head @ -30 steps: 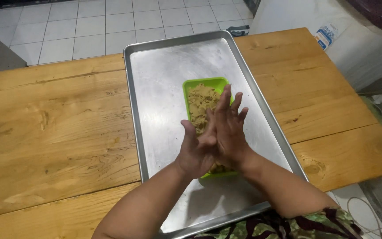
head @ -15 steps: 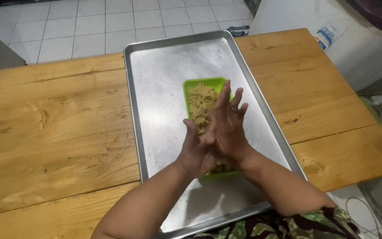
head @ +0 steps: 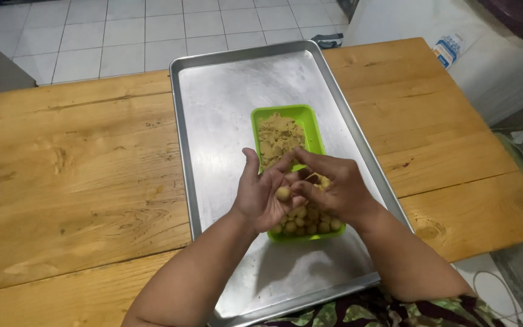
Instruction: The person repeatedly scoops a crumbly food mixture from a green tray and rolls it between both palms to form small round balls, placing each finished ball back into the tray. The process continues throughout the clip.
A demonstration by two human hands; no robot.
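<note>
Left hand point(head: 261, 197) cupped palm-up above the near end of a green rectangular tray point(head: 292, 157), fingers spread apart, with a small round dough ball point(head: 283, 194) resting on the palm; right hand point(head: 334, 188) beside it, fingertips point(head: 301, 188) pinched together on that ball. Under both hands, a cluster of finished dough balls point(head: 310, 221) filling the near end of the green tray, and loose tan crumbly dough point(head: 278, 138) heaped at its far end. Green tray sitting right of centre on a large metal baking sheet point(head: 225, 109), closer to the sheet's near edge than its far one. Baking sheet lying across the middle of a wooden worktop point(head: 74, 169), reaching from far edge to near edge. Beyond the far edge, a white tiled floor point(head: 122, 30)
</note>
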